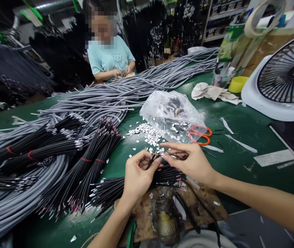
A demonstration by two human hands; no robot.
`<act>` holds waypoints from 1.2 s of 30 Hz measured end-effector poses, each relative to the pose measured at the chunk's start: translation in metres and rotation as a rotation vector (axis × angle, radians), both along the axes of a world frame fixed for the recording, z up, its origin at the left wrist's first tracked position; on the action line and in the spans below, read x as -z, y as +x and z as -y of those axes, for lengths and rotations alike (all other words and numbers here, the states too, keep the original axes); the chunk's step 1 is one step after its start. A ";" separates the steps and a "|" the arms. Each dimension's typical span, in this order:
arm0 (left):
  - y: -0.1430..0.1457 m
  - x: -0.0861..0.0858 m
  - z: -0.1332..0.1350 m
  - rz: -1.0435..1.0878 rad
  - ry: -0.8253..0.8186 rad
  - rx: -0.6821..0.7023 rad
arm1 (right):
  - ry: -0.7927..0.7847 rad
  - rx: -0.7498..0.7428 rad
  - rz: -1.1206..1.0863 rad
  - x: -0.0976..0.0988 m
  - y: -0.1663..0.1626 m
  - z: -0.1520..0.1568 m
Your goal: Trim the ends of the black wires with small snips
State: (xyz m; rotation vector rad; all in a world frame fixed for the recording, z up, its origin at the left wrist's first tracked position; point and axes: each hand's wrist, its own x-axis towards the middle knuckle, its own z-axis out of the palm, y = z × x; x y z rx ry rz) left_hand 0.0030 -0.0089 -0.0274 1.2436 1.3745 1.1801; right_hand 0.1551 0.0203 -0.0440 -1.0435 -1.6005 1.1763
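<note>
My left hand (140,174) is closed around a thin black cable (150,161) whose stripped end points up toward the other hand. At that end, my right hand (194,162) pinches fine wires between thumb and index finger; the exact contact is too small to make out. Beneath both hands lies a bundle of short black cables (110,189) with bare tips. Just beyond the fingertips is a scattered pile of small silvery pieces (149,133), next to a clear plastic bag (172,112) with dark contents. Orange-handled scissors (209,137) lie partly under the bag.
Long grey cables (115,91) cross the green table, with tied black cable bundles (84,162) at left. A wooden board (201,206) bearing a knurled metal tool (166,224) sits in front of me. A white fan (255,93) stands right. Another person (110,58) works opposite.
</note>
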 end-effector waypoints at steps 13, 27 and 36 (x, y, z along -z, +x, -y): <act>-0.009 0.007 -0.010 0.041 0.028 -0.184 | 0.117 0.076 0.134 -0.013 0.002 -0.002; -0.008 0.005 0.002 -0.334 0.091 -0.128 | 0.445 -0.009 0.530 -0.010 0.018 -0.003; -0.003 0.000 0.007 -0.352 0.095 -0.086 | 0.290 -0.170 0.318 -0.014 0.012 0.000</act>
